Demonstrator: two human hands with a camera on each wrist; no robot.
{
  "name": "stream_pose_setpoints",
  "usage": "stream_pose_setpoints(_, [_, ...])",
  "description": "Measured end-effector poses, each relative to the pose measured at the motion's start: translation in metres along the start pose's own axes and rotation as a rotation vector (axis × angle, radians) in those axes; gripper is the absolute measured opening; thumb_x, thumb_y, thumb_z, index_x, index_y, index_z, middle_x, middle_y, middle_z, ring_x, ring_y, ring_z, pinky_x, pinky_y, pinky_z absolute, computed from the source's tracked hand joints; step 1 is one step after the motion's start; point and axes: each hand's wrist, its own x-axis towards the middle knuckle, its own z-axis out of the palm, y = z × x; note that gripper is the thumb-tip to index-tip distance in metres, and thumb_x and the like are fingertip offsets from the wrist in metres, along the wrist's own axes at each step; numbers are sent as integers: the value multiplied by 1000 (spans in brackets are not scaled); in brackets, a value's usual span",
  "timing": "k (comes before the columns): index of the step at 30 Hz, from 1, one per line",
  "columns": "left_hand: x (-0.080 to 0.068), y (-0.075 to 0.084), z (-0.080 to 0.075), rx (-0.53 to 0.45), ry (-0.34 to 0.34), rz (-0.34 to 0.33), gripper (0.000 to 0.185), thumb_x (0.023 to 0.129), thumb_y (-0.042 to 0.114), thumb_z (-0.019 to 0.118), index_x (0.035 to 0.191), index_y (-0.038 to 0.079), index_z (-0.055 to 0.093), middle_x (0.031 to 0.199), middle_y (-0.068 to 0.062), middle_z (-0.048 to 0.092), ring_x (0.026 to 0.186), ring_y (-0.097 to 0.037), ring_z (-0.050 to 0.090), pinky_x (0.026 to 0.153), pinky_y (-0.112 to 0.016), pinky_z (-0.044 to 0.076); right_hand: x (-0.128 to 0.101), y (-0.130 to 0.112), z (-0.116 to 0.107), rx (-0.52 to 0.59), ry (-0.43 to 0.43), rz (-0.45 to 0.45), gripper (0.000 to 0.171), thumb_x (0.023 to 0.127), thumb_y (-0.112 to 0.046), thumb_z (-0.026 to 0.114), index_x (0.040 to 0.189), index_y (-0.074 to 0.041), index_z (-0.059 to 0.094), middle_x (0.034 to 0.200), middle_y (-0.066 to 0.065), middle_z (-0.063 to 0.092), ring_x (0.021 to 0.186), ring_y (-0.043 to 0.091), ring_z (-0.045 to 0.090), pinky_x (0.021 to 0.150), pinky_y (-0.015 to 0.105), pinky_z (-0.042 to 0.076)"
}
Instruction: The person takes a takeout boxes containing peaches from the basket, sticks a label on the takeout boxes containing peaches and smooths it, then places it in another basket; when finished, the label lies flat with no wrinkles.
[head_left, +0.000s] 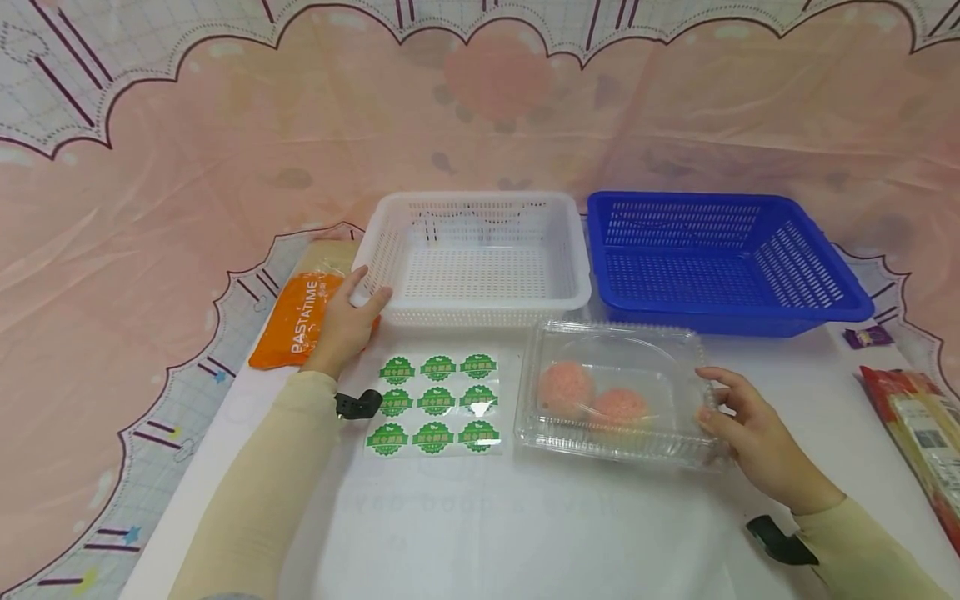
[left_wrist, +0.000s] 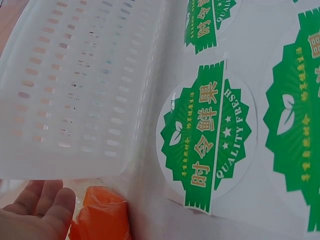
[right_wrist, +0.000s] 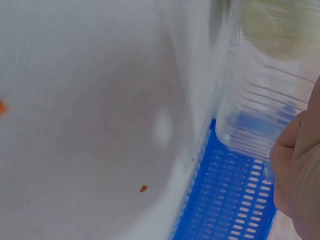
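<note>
My left hand (head_left: 347,329) is at the near left corner of a white plastic basket (head_left: 480,304). Its thumb lies along the front rim and its fingers along the left side; in the left wrist view the fingertips (left_wrist: 64,200) are right at the rim. My right hand (head_left: 757,437) holds a clear plastic clamshell box (head_left: 675,350) by its right edge, thumb toward me. The box has its lid closed over two pinkish round fruits (head_left: 566,388). Between the hands lies a sheet of green round stickers (head_left: 437,402) lettered QUALITY FRESH.
A blue basket (head_left: 731,312) stands behind the box, beside the white one. An orange PASTATIME bag (head_left: 288,321) lies by my left hand. At the right are a red packet (head_left: 918,425) and a small purple wrapper (head_left: 868,337). A patterned cloth (head_left: 187,208) hangs behind the table.
</note>
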Motion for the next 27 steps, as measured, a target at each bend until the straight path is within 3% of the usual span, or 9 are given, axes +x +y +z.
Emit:
stream_pose_setpoints(12, [-1, 2, 1, 0, 1, -3, 85, 94, 61, 58, 161, 26, 21, 162, -12, 26, 138, -37, 34, 113, -53, 32, 7, 7, -4, -48, -15, 77, 49, 105, -1, 47, 147, -24, 40, 100, 8, 50, 61, 14, 41, 44, 29, 35])
stream_pose_setpoints(19, [-1, 3, 1, 5, 5, -6, 82, 95, 58, 58, 161, 27, 21, 162, -12, 25, 140, -37, 33, 113, -54, 32, 13, 8, -8, -39, -40, 132, 47, 106, -5, 46, 150, -16, 35, 105, 13, 49, 72, 13, 50, 52, 27, 46])
stream_pose_setpoints(27, [0, 2, 1, 2, 7, -13, 79, 97, 55, 58, 161, 27, 21, 162, -12, 25, 138, -38, 35, 112, -54, 34, 20, 8, -12, -117, -38, 143, 49, 106, -9, 48, 151, -3, 30, 106, 15, 48, 63, 15, 45, 44, 33, 39])
